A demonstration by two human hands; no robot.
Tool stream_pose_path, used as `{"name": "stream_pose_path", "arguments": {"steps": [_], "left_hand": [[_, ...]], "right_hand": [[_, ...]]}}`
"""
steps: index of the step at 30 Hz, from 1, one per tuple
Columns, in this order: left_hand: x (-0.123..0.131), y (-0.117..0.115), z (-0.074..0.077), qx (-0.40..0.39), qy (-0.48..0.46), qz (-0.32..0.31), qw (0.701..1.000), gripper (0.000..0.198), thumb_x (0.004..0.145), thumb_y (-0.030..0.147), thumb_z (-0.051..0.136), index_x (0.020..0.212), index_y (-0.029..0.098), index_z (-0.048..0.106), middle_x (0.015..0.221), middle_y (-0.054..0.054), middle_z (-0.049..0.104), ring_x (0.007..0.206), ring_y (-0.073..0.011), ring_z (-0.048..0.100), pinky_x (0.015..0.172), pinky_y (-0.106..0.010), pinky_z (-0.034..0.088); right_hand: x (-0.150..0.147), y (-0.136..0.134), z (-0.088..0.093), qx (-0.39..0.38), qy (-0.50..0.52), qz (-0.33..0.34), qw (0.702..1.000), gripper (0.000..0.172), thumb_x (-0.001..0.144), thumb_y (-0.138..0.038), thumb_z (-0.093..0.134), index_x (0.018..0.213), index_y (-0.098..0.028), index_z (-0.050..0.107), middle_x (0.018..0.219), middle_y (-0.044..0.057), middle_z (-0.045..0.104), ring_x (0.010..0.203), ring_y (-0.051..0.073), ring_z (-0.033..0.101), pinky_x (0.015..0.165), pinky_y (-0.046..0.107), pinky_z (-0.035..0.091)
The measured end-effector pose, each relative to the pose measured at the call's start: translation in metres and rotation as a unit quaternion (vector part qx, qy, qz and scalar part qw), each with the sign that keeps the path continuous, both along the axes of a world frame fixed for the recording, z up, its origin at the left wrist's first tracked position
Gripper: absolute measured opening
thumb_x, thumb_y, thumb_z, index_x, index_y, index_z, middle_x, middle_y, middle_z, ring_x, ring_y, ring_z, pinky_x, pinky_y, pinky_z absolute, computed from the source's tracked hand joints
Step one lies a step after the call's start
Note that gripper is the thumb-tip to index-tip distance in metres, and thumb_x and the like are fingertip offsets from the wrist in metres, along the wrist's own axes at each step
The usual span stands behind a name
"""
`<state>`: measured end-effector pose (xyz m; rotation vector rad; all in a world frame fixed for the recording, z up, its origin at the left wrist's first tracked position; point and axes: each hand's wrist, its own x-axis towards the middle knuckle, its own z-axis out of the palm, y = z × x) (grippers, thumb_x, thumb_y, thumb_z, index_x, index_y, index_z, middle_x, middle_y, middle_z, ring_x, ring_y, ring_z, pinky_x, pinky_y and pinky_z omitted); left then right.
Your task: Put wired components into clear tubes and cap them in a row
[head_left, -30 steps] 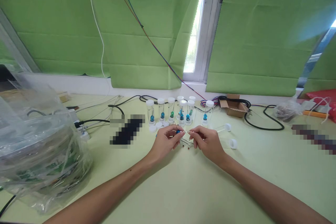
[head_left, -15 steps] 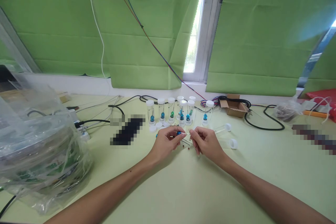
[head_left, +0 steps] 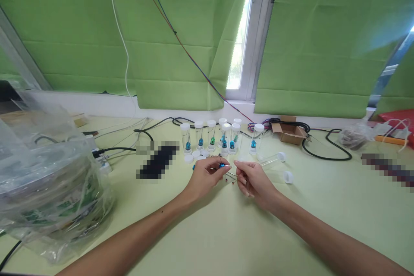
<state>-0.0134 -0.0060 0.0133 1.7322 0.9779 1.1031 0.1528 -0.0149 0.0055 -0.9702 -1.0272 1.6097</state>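
Near the middle of the pale green worktop [head_left: 226, 228], ahead of the forearms, a small, glossy, blue bead-like piece [head_left: 221, 165] is held at the fingertips of the bare left hand [head_left: 205, 177]. Its grip is closed, thumb and forefinger pinching the piece. From it a thin, pale, straight stem [head_left: 231, 166] points to the right; its long axis lies nearly level, running from one hand toward the other. The bare right hand [head_left: 255, 180] pinches the stem's right end between thumb and forefinger, the exact contact being too small to read. A short dark wire [head_left: 220, 155] juts upward beside the left fingertips. Between and below the hands lie slender metallic rods [head_left: 230, 175], slanting down to the right. Behind the hands, clear cylindrical tubes with white caps [head_left: 211, 131] stand upright, holding blue or green pieces. Beside the right hand, two clear tubes [head_left: 271, 161] lie on their sides, white-capped ends [head_left: 288, 177] pointing right. Loose round white caps [head_left: 189, 159] rest behind the left hand.
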Motion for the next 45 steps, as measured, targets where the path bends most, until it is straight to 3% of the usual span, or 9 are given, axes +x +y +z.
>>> {"name": "stream_pose_path", "arguments": {"steps": [4,9,15,17,21,27,32,39,45], "left_hand": [[0.0,0.0,0.0,0.005,0.003,-0.005,1.0,0.02,0.083,0.039,0.064,0.085,0.019,0.069,0.061,0.002,0.054,0.049,-0.0085,0.043,0.046,-0.021,0.033],[-0.001,0.001,0.001,0.002,0.008,-0.004,1.0,0.022,0.084,0.04,0.062,0.085,0.019,0.069,0.058,0.003,0.052,0.048,-0.0084,0.042,0.047,-0.021,0.033],[0.0,0.001,0.001,-0.007,-0.003,-0.002,1.0,0.027,0.083,0.044,0.062,0.084,0.017,0.067,0.056,0.003,0.05,0.047,-0.0085,0.04,0.045,-0.022,0.031],[0.0,0.002,0.001,-0.013,-0.012,-0.001,1.0,0.028,0.082,0.044,0.063,0.084,0.017,0.067,0.054,0.003,0.049,0.046,-0.0086,0.04,0.045,-0.023,0.03],[-0.001,0.004,0.0,-0.025,-0.032,0.01,0.999,0.028,0.081,0.045,0.064,0.083,0.017,0.065,0.053,0.003,0.049,0.045,-0.0084,0.04,0.045,-0.023,0.029],[-0.002,0.006,-0.001,-0.032,-0.038,0.005,0.999,0.027,0.082,0.044,0.064,0.084,0.017,0.064,0.053,0.003,0.05,0.046,-0.0089,0.043,0.046,-0.023,0.032],[-0.002,0.009,-0.004,-0.044,-0.049,0.01,0.998,0.027,0.081,0.043,0.065,0.086,0.017,0.063,0.052,0.004,0.05,0.044,-0.0088,0.042,0.045,-0.023,0.031],[-0.003,0.007,-0.004,-0.039,-0.038,0.009,0.998,0.029,0.081,0.046,0.065,0.085,0.017,0.064,0.052,0.003,0.051,0.044,-0.0089,0.042,0.045,-0.023,0.032],[-0.002,0.005,-0.003,-0.022,-0.025,0.002,0.999,0.031,0.081,0.047,0.064,0.088,0.017,0.067,0.055,0.003,0.05,0.045,-0.0091,0.042,0.045,-0.023,0.032]], "right_hand": [[0.0,-0.001,0.001,-0.027,0.019,0.0,0.999,0.037,0.07,-0.046,0.073,0.057,-0.017,0.052,0.037,-0.009,0.04,0.024,0.006,0.039,0.024,0.016,0.018],[-0.002,0.001,-0.002,-0.002,0.0,-0.007,1.0,0.044,0.07,-0.054,0.072,0.057,-0.018,0.051,0.037,-0.008,0.041,0.025,0.007,0.04,0.024,0.017,0.017],[0.0,0.003,-0.005,0.094,-0.138,-0.072,0.983,0.053,0.081,-0.066,0.056,0.057,-0.019,0.05,0.036,-0.006,0.042,0.025,0.008,0.039,0.027,0.019,0.019],[0.003,0.004,-0.004,0.178,-0.201,-0.114,0.957,0.051,0.085,-0.064,0.052,0.059,-0.019,0.05,0.041,-0.005,0.046,0.03,0.009,0.042,0.033,0.022,0.028],[0.009,0.004,-0.005,0.339,-0.326,-0.18,0.864,0.034,0.09,-0.051,0.055,0.074,-0.02,0.055,0.051,-0.004,0.051,0.044,0.011,0.046,0.046,0.025,0.035],[0.016,0.01,-0.013,0.494,-0.43,-0.155,0.74,0.022,0.096,-0.038,0.051,0.1,-0.02,0.064,0.077,0.004,0.067,0.062,0.015,0.058,0.059,0.026,0.042],[0.023,0.016,-0.013,0.562,-0.48,-0.136,0.66,0.026,0.101,-0.03,0.041,0.094,-0.02,0.065,0.078,0.005,0.067,0.066,0.015,0.058,0.059,0.026,0.039],[0.027,0.017,-0.011,0.593,-0.506,-0.134,0.612,0.028,0.102,-0.026,0.039,0.09,-0.019,0.064,0.075,0.005,0.067,0.062,0.014,0.057,0.054,0.027,0.033],[0.028,0.019,-0.011,0.579,-0.479,-0.113,0.65,0.032,0.102,-0.031,0.037,0.088,-0.019,0.063,0.073,0.005,0.065,0.061,0.014,0.055,0.058,0.026,0.037]]}}
